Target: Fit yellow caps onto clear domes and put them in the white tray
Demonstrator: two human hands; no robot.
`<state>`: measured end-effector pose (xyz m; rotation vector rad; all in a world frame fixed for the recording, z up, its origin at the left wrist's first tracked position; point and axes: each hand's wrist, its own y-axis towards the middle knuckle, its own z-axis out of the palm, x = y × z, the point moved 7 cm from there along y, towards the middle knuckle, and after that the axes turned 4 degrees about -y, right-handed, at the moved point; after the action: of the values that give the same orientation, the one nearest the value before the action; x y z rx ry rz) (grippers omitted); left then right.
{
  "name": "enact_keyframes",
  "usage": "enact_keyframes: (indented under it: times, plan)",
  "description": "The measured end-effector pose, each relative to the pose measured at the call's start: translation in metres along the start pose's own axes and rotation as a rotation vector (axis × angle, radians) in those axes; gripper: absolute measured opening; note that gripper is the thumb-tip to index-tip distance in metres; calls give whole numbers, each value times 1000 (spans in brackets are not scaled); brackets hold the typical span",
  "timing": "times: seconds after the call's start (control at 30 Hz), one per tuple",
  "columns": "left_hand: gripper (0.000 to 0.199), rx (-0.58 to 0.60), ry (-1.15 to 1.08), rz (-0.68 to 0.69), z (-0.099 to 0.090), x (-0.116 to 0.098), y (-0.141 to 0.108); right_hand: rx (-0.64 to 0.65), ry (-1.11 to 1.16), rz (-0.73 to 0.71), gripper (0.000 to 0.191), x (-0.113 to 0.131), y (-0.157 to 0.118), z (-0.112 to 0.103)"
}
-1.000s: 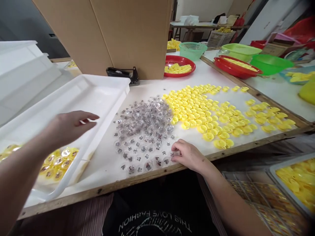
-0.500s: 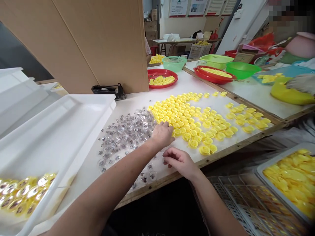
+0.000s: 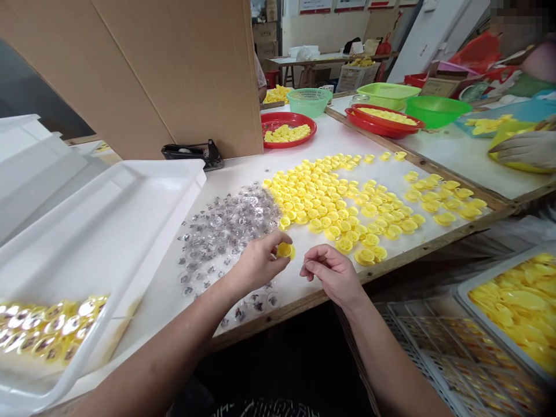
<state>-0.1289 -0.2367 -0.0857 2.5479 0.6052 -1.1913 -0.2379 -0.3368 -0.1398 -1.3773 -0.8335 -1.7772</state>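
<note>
My left hand [image 3: 263, 260] holds a round yellow piece [image 3: 285, 250] between thumb and fingers, above the white tabletop. To its right, my right hand [image 3: 328, 269] has its fingertips pinched together; whatever is between them is too small to make out. Clear discs with dark prints [image 3: 230, 226] lie spread beside and beyond my left hand. Many yellow cup-shaped pieces [image 3: 321, 197] cover the table beyond both hands.
A white tray [image 3: 174, 174] with shiny yellow pieces [image 3: 52, 327] lies left. Cardboard [image 3: 182, 75] stands behind a black tape dispenser [image 3: 195, 155]. A crate of yellow parts [image 3: 521, 301] is lower right. A co-worker's gloved hand [image 3: 525, 149] is far right.
My left hand has drawn back toward me from the yellow pieces, now with one yellow piece in its grip. My right hand has shifted slightly right, its fingers closer together. The view has tilted down slightly.
</note>
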Motion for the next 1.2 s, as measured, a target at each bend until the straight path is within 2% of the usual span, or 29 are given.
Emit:
enact_keyframes:
  times: [0.2,0.33,0.47,0.63,0.7,0.87,0.93,1.03,1.2]
  plan:
    - [33,-26,-438,-173,-6,31,-54,234,-91,74,17,-2,-3,36]
    - [28,0,-688,-231,1,39,-68,338,-154,113,15,2,-1,60]
    - [31,-18,-922,-245,0,40,-73,378,-290,33,12,11,3,76]
    - [31,-36,-950,-335,-1,52,-79,342,-566,-168,15,29,0,90]
    - [30,-44,-929,-372,0,59,-81,373,-695,-233,19,35,-4,97]
    - [23,-59,-865,-358,3,67,-83,518,-930,-226,35,37,-9,107]
    - [24,-61,-816,-367,3,69,-84,545,-1011,-258,33,36,-8,109]
    - [32,-72,-910,-341,3,69,-84,561,-1050,-273,27,34,-6,110]
    - [30,-25,-1147,-281,1,64,-86,516,-923,-207,23,32,-3,105]
